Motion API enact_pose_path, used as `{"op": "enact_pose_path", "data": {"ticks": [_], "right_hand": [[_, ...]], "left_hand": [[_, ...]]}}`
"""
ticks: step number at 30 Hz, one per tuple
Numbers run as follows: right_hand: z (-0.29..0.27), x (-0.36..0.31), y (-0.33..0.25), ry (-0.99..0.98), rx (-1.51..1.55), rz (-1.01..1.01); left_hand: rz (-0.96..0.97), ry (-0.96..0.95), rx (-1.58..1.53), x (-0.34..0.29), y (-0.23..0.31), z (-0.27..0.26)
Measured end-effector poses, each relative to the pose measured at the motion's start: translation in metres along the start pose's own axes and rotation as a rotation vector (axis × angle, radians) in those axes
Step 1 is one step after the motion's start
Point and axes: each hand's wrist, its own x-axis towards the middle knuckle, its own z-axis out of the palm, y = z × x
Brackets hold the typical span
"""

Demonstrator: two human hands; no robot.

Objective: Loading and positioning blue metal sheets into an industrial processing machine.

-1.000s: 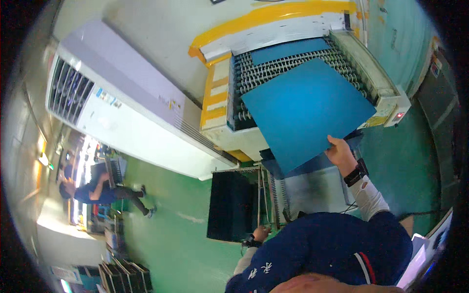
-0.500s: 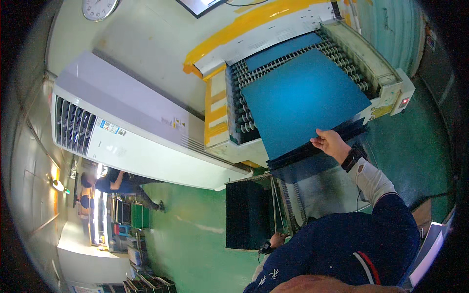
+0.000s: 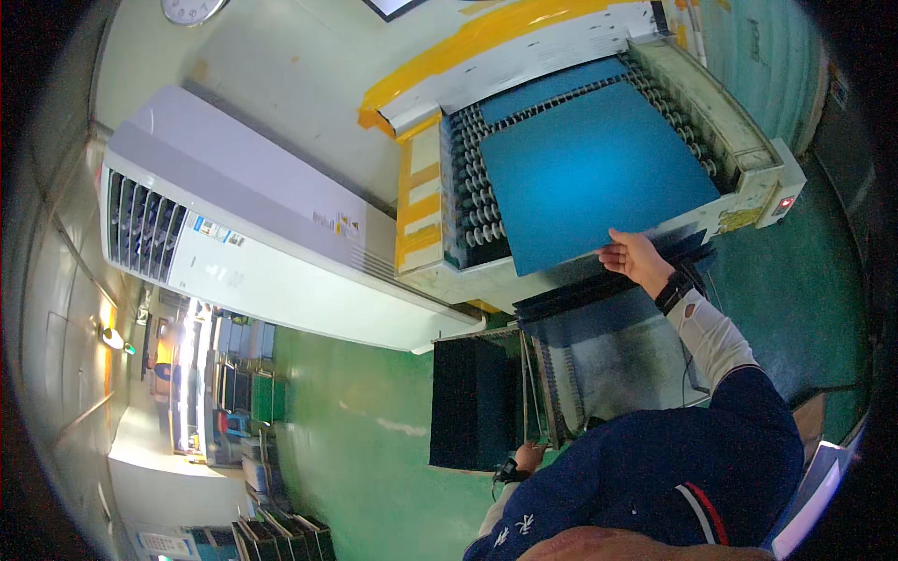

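Observation:
A large blue panel (image 3: 599,178) lies on the white rollers of a conveyor (image 3: 477,222). My right hand (image 3: 634,258) is at the panel's near edge, thumb uppermost, with its fingers loosely bent and apart from the thumb. Just below that edge, partly behind the hand, sits a stack of dark panels (image 3: 561,297). Low in the middle, my left hand (image 3: 530,457) is closed at the near end of a rack (image 3: 529,393). Its fingertips are too small to make out. A black board (image 3: 468,402) stands along the rack's left side.
A long white air conditioner (image 3: 281,280) reaches in from the left beside the conveyor. A red switch (image 3: 786,203) is on the conveyor's right corner. Racks of boards (image 3: 281,538) stand at the lower left on the green floor (image 3: 365,421).
The blue panel has slid away from me, farther onto the rollers. My right hand stays by its near edge. A person at the far left has left that spot. The view has shifted slightly.

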Motion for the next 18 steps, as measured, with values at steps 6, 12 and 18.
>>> {"op": "enact_pose_path", "data": {"ticks": [6, 12, 18], "right_hand": [[0.003, -0.001, -0.002, -0.092, -0.079, -0.015], [-0.002, -0.017, 0.017, -0.254, -0.229, 0.096], [0.006, -0.032, 0.047, -0.278, -0.368, -0.085]], "left_hand": [[-0.227, 0.034, -0.023, -0.005, 0.013, -0.001], [0.139, 0.321, -0.016, -0.011, 0.000, 0.014], [-0.018, 0.184, 0.012, -0.017, 0.012, 0.007]]}}
